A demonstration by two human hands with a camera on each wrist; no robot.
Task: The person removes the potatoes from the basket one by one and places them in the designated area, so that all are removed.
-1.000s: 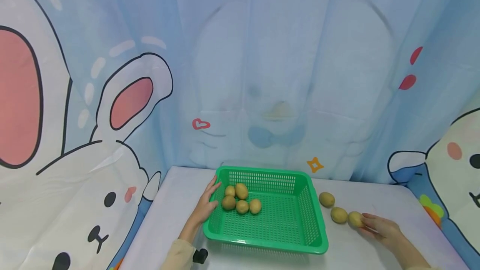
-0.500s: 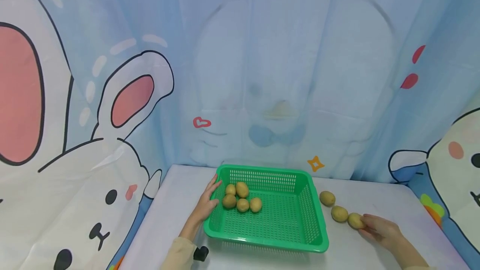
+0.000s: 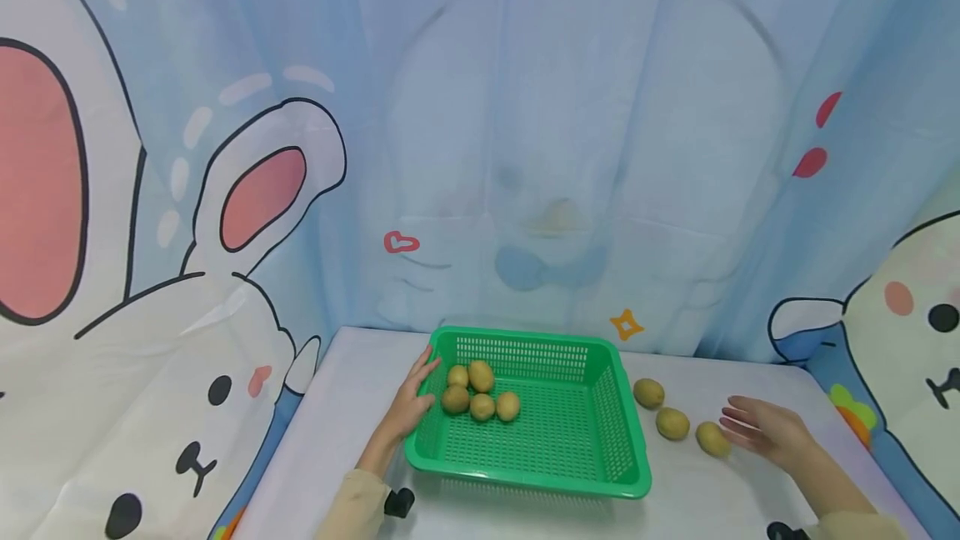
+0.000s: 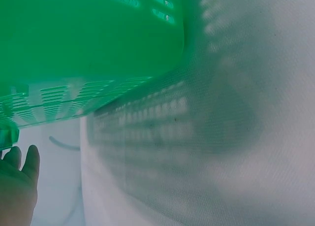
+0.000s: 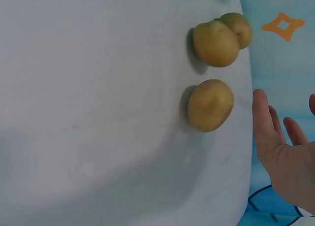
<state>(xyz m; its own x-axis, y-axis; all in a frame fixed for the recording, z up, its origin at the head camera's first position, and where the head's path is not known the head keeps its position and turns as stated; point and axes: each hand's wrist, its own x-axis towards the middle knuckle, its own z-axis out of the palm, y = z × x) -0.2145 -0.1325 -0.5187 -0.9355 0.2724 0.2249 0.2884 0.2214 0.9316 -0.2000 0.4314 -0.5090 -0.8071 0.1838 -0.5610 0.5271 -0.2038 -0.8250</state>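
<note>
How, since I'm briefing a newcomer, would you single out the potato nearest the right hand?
Find the green basket on the table. Three loose potatoes lie beside it, toward the right hand. Your potato sits farthest from the basket.

From the head, looks forward and down, wide enough for the green basket [image 3: 525, 479] and the curtain [image 3: 555, 107]. From the left wrist, looks low and very near along this basket, shared with the head view. From the right wrist, looks near, turned sideways, over the table [image 5: 98, 88]; shares three potatoes [image 5: 210, 106] and the orange star [image 5: 270, 27] with the head view.
</note>
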